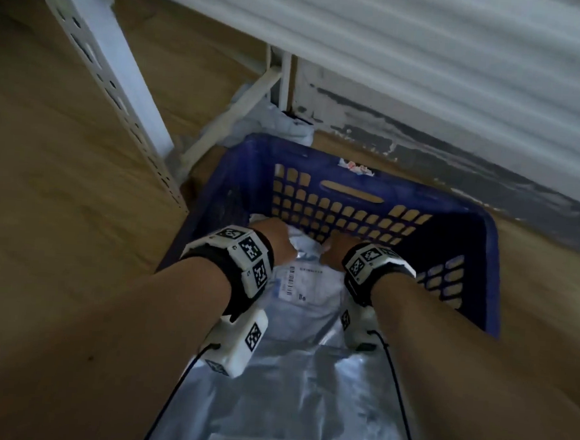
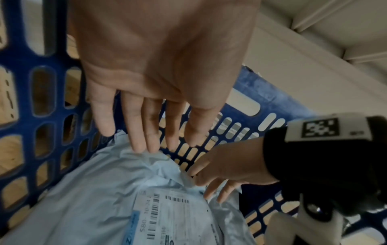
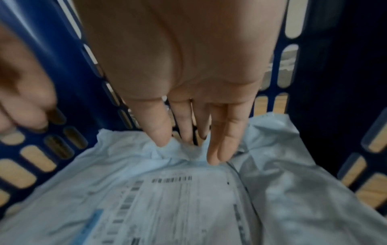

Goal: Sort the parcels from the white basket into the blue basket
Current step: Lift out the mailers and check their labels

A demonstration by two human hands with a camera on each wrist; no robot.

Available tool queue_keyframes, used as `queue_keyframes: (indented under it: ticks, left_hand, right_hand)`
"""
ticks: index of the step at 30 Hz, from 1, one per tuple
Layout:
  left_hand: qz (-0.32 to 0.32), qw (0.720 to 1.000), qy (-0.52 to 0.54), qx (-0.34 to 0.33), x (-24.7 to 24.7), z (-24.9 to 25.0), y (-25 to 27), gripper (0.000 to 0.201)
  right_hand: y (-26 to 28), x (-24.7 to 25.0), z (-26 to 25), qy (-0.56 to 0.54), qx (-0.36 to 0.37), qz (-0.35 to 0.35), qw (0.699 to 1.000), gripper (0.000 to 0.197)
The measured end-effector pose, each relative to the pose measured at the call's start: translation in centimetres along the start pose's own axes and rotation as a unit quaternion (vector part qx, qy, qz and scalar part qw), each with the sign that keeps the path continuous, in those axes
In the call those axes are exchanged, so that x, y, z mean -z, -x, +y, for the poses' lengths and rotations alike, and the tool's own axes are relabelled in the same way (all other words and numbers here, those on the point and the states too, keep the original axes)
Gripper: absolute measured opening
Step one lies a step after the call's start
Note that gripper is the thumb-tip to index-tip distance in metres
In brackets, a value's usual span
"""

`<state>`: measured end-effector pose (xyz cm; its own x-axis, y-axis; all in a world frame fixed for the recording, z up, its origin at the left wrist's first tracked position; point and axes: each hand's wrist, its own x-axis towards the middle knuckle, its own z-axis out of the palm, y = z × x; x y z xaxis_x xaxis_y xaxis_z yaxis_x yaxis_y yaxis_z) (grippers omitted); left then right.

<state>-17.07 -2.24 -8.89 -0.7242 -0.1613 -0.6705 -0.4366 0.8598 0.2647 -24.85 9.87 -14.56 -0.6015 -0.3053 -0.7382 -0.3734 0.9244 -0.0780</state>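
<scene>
My left hand (image 2: 159,79) and right hand (image 3: 188,82), fingers straight, touch the crinkled top edge of a soft grey plastic parcel (image 1: 306,289) lying in the slotted blue basket (image 1: 471,215).

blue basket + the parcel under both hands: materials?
Blue basket: looks like moulded rigid plastic, slightly glossy; even slotted lattice walls with a handle cutout.

Parcel: looks like a thin pale plastic-film mailer, matte to faintly shiny; it crumples into sharp creases where the right hand and left hand touch it. Its shipping label looks like white printed paper with barcodes.
</scene>
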Motion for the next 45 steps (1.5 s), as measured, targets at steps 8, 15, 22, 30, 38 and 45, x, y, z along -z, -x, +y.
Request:
queue_keyframes:
  ticks: [8, 15, 22, 30, 38, 45]
  left_hand:
    - [0.045, 0.999, 0.026, 0.005, -0.3, 0.0, 0.1, 0.031]
    - [0.067, 0.998, 0.019, -0.001, 0.8, 0.3, 1.2, 0.034]
    - [0.105, 0.994, 0.018, -0.025, 3.1, 1.6, 6.0, 0.03]
    - [0.141, 0.985, 0.073, -0.063, 5.5, 1.3, 14.6, 0.031]
    - [0.135, 0.976, 0.15, -0.086, 6.0, -0.1, 20.1, 0.02]
    - [-0.042, 0.983, 0.124, -0.126, 3.7, 1.1, 21.2, 0.033]
  right_hand:
    - [-0.7, -2.8, 1.1, -0.068, -0.04, 0.056, 0.995, 0.058]
    - [2.1, 0.5, 1.5, -0.051, -0.028, 0.076, 0.995, 0.041]
    - [9.4, 4.5, 1.3, -0.049, 0.013, 0.18, 0.982, 0.021]
    - [20.5, 8.1, 0.6, -0.011, 0.026, 0.283, 0.959, 0.019]
    - [26.7, 9.4, -0.5, -0.041, 0.025, 0.346, 0.937, 0.028]
    - [26.6, 9.5, -0.6, -0.008, 0.025, 0.354, 0.935, 0.02]
